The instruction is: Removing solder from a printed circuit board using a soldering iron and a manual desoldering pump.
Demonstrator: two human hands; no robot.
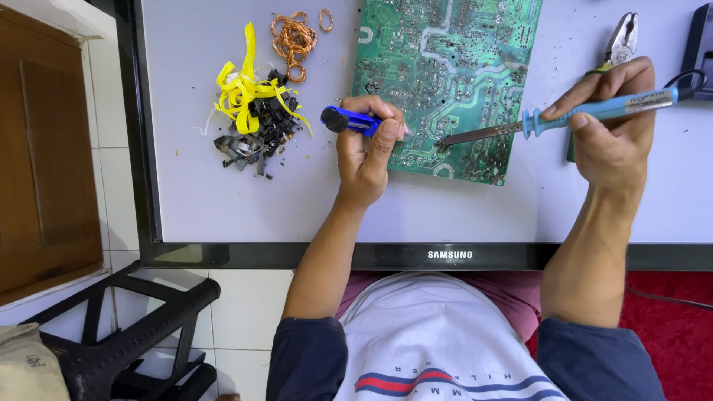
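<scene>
A green circuit board (445,67) lies solder side up on a white panel with a black frame (260,254). My left hand (365,152) is closed around a blue desoldering pump (349,120), its tip at the board's near left edge. My right hand (613,137) grips a blue-handled soldering iron (594,111) like a pen. The iron's dark metal tip (453,138) touches the board near its lower edge, close to the pump's tip.
A heap of yellow tape strips and small black parts (252,119) lies left of the board, with copper wire coils (295,38) beyond it. Pliers (620,41) rest at the far right. A black stool (119,327) stands on the tiled floor at lower left.
</scene>
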